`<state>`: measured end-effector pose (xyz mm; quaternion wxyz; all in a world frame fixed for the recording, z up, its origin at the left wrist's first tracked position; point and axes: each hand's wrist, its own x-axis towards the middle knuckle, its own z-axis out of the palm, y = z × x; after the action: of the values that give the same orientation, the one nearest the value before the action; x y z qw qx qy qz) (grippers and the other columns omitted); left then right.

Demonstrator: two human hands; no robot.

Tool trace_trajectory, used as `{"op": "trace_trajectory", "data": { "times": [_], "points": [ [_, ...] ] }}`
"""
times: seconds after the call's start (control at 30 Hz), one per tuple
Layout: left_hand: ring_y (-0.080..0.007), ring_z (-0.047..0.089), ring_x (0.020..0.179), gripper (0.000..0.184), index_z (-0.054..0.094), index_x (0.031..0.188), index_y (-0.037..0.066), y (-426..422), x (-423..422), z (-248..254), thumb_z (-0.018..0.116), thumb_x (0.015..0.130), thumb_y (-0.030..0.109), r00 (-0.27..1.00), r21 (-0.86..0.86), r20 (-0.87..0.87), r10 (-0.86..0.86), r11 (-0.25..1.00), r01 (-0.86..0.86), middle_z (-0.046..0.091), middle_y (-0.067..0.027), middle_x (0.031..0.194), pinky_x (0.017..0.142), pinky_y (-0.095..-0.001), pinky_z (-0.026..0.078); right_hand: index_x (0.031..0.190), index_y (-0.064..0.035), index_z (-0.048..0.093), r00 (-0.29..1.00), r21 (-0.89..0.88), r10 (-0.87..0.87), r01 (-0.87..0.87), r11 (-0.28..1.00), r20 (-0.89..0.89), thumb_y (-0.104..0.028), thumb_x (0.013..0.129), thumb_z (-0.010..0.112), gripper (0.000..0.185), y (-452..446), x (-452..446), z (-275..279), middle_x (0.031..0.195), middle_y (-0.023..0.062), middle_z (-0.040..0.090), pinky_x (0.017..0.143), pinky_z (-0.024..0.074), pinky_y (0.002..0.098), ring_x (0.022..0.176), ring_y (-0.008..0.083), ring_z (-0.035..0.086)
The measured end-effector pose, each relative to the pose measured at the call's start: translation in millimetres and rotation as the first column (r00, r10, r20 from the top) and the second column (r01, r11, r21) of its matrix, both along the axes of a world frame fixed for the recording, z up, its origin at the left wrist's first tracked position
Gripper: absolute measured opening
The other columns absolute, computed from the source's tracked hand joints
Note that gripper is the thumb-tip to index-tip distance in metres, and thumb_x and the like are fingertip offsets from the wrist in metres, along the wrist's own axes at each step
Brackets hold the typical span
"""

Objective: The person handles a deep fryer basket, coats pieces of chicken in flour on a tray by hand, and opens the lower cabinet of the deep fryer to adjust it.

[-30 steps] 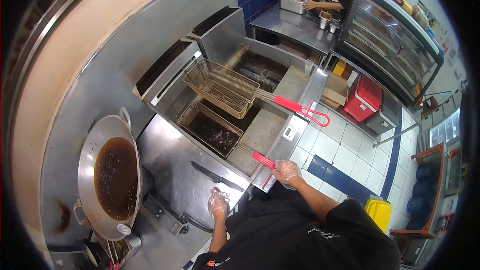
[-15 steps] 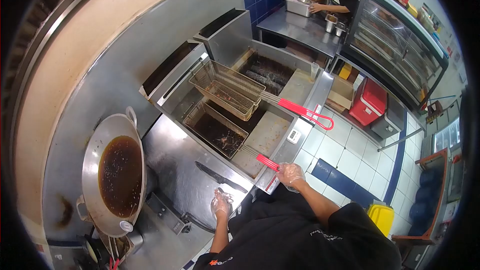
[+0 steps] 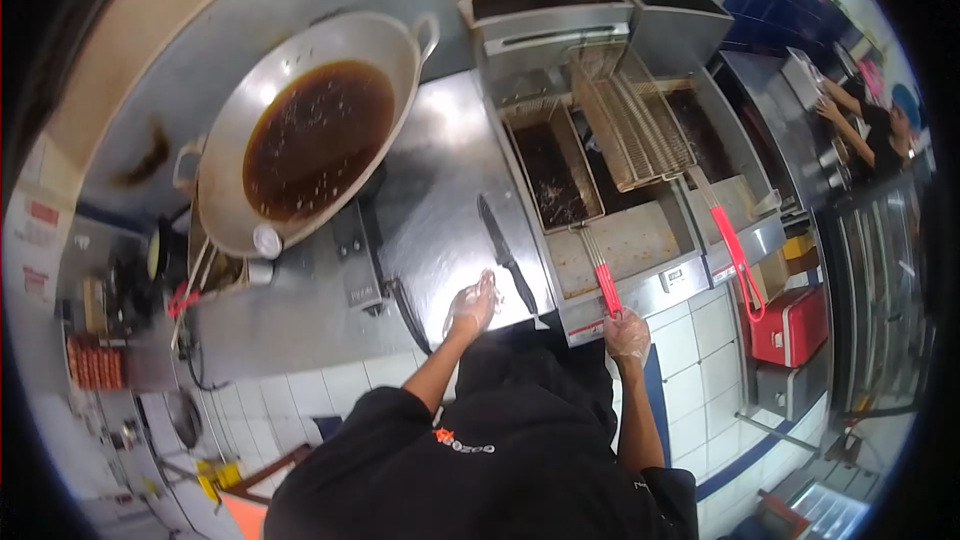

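Observation:
My left hand (image 3: 475, 305), in a clear plastic glove, rests at the steel counter's front part with its fingers stretched out. Just right of it lies a black-handled knife (image 3: 507, 256), blade pointing away from me. My right hand (image 3: 628, 336), also gloved, is closed around the end of a red-handled fry basket's handle (image 3: 607, 288). That wire basket (image 3: 553, 173) sits low in the fryer's left well, with dark oil and bits visible through it. A second fry basket (image 3: 635, 130) is propped higher beside it, its red handle (image 3: 738, 255) sticking out over the fryer's front.
A large wok (image 3: 228, 175) of dark oil stands at left, with a round thermometer (image 3: 267, 241) on its rim. A small digital timer (image 3: 671, 280) is on the fryer's front. A co-worker (image 3: 880, 135) handles a metal pan at far right. A red cooler (image 3: 790, 326) sits below.
My view has swung left, bringing the wok and counter closer to the middle. My left hand's fingers look straighter. The right hand keeps hold of the same basket handle.

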<state>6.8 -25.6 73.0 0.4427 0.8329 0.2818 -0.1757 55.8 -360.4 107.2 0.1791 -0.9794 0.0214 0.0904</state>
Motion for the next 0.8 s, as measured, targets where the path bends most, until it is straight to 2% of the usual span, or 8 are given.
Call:
{"op": "trace_trajectory", "data": {
  "times": [0.1, 0.4, 0.5, 0.57, 0.6, 0.67, 0.7, 0.8],
  "points": [
    [-0.0252, 0.072, 0.090, 0.085, 0.075, 0.090, 0.006, -3.4, 4.6, 30.7, 0.013, 0.108, 0.063, 1.000, -0.062, -0.011, 0.006, 0.998, -0.007, 0.076, -0.0097, 0.086, 0.093, -0.0383, 0.052, 0.096, -0.0035, 0.072, 0.998, -0.009, 0.000, -0.001, 1.000, -0.065, -0.031, 0.085, 0.067, 0.030, -0.3, 3.1, 6.5, 0.090, 0.0268, 0.072, 0.083, 0.0547, 0.0534, 0.088, 0.0455, 0.070],
    [-0.0223, 0.069, 0.072, 0.078, 0.075, 0.081, 0.007, 3.0, 7.2, 5.1, 0.027, 0.107, 0.063, 1.000, -0.132, -0.010, 0.029, 0.991, -0.030, 0.073, -0.0078, 0.074, 0.076, -0.0379, 0.052, 0.103, -0.0055, 0.073, 0.978, -0.010, -0.099, 0.098, 0.995, -0.184, -0.037, 0.089, 0.070, 0.035, 6.1, 2.6, 25.8, 0.094, 0.0260, 0.072, 0.082, 0.0553, 0.0526, 0.096, 0.0448, 0.070],
    [-0.0166, 0.066, 0.065, 0.077, 0.074, 0.079, 0.006, 7.1, -4.7, -34.9, 0.032, 0.108, 0.064, 0.989, -0.118, 0.122, 0.078, 0.991, -0.064, 0.071, -0.0053, 0.070, 0.067, -0.0341, 0.050, 0.097, -0.0023, 0.072, 0.967, 0.261, -0.171, 0.217, 0.941, -0.189, -0.046, 0.088, 0.073, 0.044, 1.6, -1.8, 26.1, 0.087, 0.0268, 0.070, 0.077, 0.0547, 0.0504, 0.084, 0.0448, 0.069],
    [-0.0158, 0.065, 0.064, 0.077, 0.074, 0.079, 0.006, 3.1, -4.6, -30.9, 0.033, 0.107, 0.064, 0.994, -0.123, 0.086, 0.066, 0.991, -0.055, 0.071, -0.0056, 0.070, 0.066, -0.0337, 0.050, 0.087, 0.0002, 0.068, 0.984, 0.453, -0.139, 0.175, 0.874, -0.112, -0.042, 0.090, 0.076, 0.043, -8.3, -2.4, 25.1, 0.065, 0.0096, 0.062, 0.058, 0.0507, 0.0367, 0.060, 0.0203, 0.063],
    [-0.0162, 0.065, 0.064, 0.077, 0.074, 0.079, 0.005, 0.7, -2.3, -22.1, 0.032, 0.108, 0.064, 0.990, -0.223, 0.035, 0.139, 0.966, -0.128, 0.071, -0.0063, 0.071, 0.066, -0.0340, 0.050, 0.087, 0.0002, 0.068, 0.978, 0.443, -0.172, 0.206, 0.873, -0.118, -0.042, 0.090, 0.076, 0.043, -11.2, -5.6, 27.6, 0.065, 0.0096, 0.062, 0.058, 0.0507, 0.0367, 0.060, 0.0203, 0.063],
    [-0.0165, 0.065, 0.064, 0.077, 0.074, 0.080, 0.005, -2.6, 5.5, -12.7, 0.032, 0.108, 0.063, 0.983, -0.322, -0.018, 0.181, 0.930, -0.177, 0.071, -0.0070, 0.071, 0.066, -0.0343, 0.050, 0.076, -0.0077, 0.063, 0.757, 0.629, -0.373, 0.653, 0.422, -0.536, -0.043, 0.093, 0.075, 0.041, -9.4, -9.7, 33.7, 0.060, -0.0020, 0.050, 0.046, 0.0386, 0.0282, 0.049, 0.0100, 0.048],
    [-0.0171, 0.065, 0.064, 0.076, 0.073, 0.083, 0.004, -2.9, 6.3, -7.9, 0.032, 0.108, 0.062, 0.985, -0.292, -0.031, 0.168, 0.941, -0.170, 0.071, -0.0071, 0.072, 0.067, -0.0348, 0.050, 0.072, -0.0147, 0.057, 0.724, 0.643, -0.409, 0.686, 0.341, -0.556, -0.040, 0.094, 0.074, 0.038, -6.7, -13.9, 32.7, 0.059, -0.0070, 0.043, 0.042, 0.0283, 0.0233, 0.045, 0.0044, 0.038],
    [-0.0220, 0.065, 0.068, 0.070, 0.073, 0.091, 0.000, -0.7, 5.3, 9.1, 0.029, 0.111, 0.052, 0.998, -0.124, 0.059, -0.023, 0.992, 0.030, 0.071, -0.0086, 0.075, 0.075, -0.0382, 0.053, 0.082, -0.0112, 0.059, 0.736, 0.690, -0.485, 0.651, 0.316, -0.473, -0.036, 0.093, 0.076, 0.032, -3.4, -29.8, 20.0, 0.060, -0.0051, 0.047, 0.041, 0.0290, 0.0253, 0.043, 0.0058, 0.038]
  ]
}}
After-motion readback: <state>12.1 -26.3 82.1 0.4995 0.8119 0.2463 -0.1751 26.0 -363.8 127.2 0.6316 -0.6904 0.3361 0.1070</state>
